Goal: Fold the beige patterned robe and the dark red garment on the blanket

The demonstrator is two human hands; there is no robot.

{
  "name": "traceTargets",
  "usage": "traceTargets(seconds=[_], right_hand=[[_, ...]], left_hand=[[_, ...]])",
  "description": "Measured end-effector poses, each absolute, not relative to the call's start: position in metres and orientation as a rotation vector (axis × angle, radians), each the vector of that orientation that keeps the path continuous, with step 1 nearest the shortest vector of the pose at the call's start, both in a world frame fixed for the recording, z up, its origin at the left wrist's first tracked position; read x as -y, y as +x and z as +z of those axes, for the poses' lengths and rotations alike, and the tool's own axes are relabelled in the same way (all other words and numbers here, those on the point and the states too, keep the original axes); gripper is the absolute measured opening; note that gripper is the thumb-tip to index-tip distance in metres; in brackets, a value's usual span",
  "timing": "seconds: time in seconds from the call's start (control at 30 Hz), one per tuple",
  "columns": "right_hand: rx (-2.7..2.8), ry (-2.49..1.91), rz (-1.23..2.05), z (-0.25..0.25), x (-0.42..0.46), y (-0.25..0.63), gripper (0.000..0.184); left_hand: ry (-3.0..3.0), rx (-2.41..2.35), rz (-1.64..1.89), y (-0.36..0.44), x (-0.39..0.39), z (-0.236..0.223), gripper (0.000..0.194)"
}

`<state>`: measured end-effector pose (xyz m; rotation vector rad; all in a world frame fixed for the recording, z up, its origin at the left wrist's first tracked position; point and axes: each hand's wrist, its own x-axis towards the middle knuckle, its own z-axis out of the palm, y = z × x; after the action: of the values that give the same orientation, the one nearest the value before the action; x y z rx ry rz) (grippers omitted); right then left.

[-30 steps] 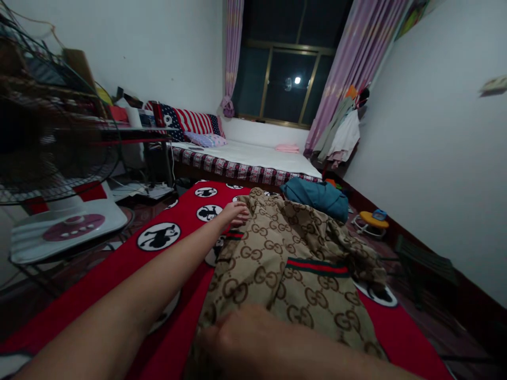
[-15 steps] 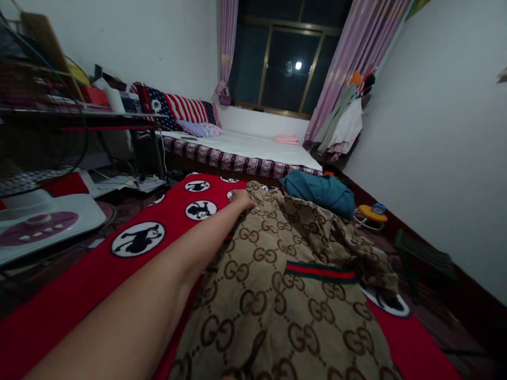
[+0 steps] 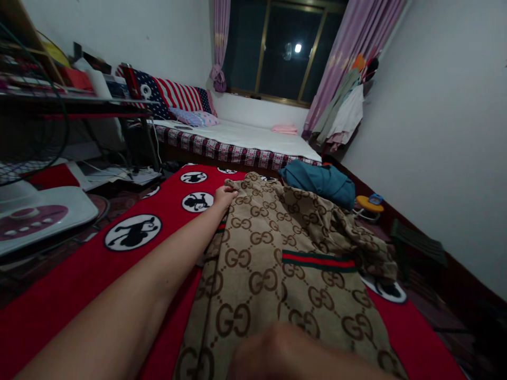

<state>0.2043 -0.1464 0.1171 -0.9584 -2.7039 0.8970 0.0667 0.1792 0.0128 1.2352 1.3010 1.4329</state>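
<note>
A tan blanket [image 3: 277, 258] with a brown letter pattern and a green-and-red stripe lies spread on a red cover [image 3: 79, 274] printed with black-and-white round figures. My left hand [image 3: 224, 197] reaches far forward and is closed on the blanket's far left edge. At the bottom of the view my right hand [image 3: 277, 351] is close to the camera and blurred, resting over the blanket's near end; its fingers do not show. The blanket's right side is bunched up in folds.
A teal bundle [image 3: 319, 182] lies beyond the blanket. Behind it stands a bed with a white sheet [image 3: 253, 140] and pillows under a dark window. A fan [image 3: 24, 148] and a cluttered shelf stand at left. A small stool [image 3: 366, 205] sits by the right wall.
My left hand closed on the blanket's far edge and drew it slightly left and nearer. My right hand dropped out of view, then came back at the bottom.
</note>
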Motion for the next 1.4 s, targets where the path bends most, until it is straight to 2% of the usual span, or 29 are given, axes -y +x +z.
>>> traceTargets(seconds=[0.1, 0.2, 0.27, 0.33, 0.4, 0.47, 0.53, 0.67, 0.7, 0.77, 0.87, 1.0, 1.1, 1.23, 1.4], right_hand=[[2.254, -1.286, 0.364, 0.098, 0.110, 0.235, 0.037], [2.250, -1.332, -0.002, 0.071, 0.071, 0.262, 0.066], [2.418, -1.269, -0.072, 0.055, 0.053, 0.271, 0.062], [2.543, -1.252, -0.038, 0.046, 0.043, 0.272, 0.053], [2.583, -1.323, 0.087, 0.044, 0.037, 0.270, 0.053], [2.594, -1.398, 0.239, 0.051, 0.033, 0.268, 0.055], [2.567, -1.456, 0.331, 0.064, 0.028, 0.265, 0.050], [2.406, -1.402, 0.283, 0.082, 0.022, 0.249, 0.039], [2.429, -1.357, 0.263, 0.080, 0.022, 0.243, 0.041], [2.557, -1.312, 0.247, 0.065, 0.025, 0.231, 0.056], [2.671, -1.407, 0.199, 0.036, 0.029, 0.220, 0.069], [2.686, -1.443, 0.132, 0.018, 0.028, 0.219, 0.069], [2.679, -1.425, 0.101, 0.018, 0.027, 0.222, 0.068], [2.636, -1.376, 0.098, 0.014, 0.027, 0.227, 0.063], [2.579, -1.235, 0.307, 0.011, 0.042, 0.245, 0.051]], left_hand=[[1.244, -1.318, 1.474, 0.068, -0.181, 0.010, 0.024], [1.301, -1.301, 1.530, 0.069, -0.181, 0.013, 0.038], [1.376, -1.255, 1.555, 0.069, -0.182, 0.016, 0.048], [1.476, -1.183, 1.543, 0.071, -0.183, 0.019, 0.057], [1.584, -1.099, 1.475, 0.074, -0.185, 0.020, 0.064], [1.677, -1.030, 1.361, 0.078, -0.186, 0.019, 0.070], [1.748, -0.988, 1.237, 0.081, -0.186, 0.017, 0.073], [1.863, -0.994, 1.061, 0.082, -0.188, 0.014, 0.075], [1.895, -1.010, 1.030, 0.081, -0.189, 0.014, 0.077], [1.963, -1.056, 0.981, 0.078, -0.190, 0.016, 0.079], [2.038, -1.139, 0.938, 0.079, -0.183, 0.026, 0.077], [2.372, -1.307, 0.837, 0.094, -0.152, 0.045, 0.060], [2.636, -1.204, 0.577, 0.104, -0.126, 0.046, 0.052], [2.629, -1.234, 0.245, 0.099, -0.112, 0.026, 0.058], [2.605, -1.310, 0.163, 0.089, -0.114, 0.014, 0.062]])
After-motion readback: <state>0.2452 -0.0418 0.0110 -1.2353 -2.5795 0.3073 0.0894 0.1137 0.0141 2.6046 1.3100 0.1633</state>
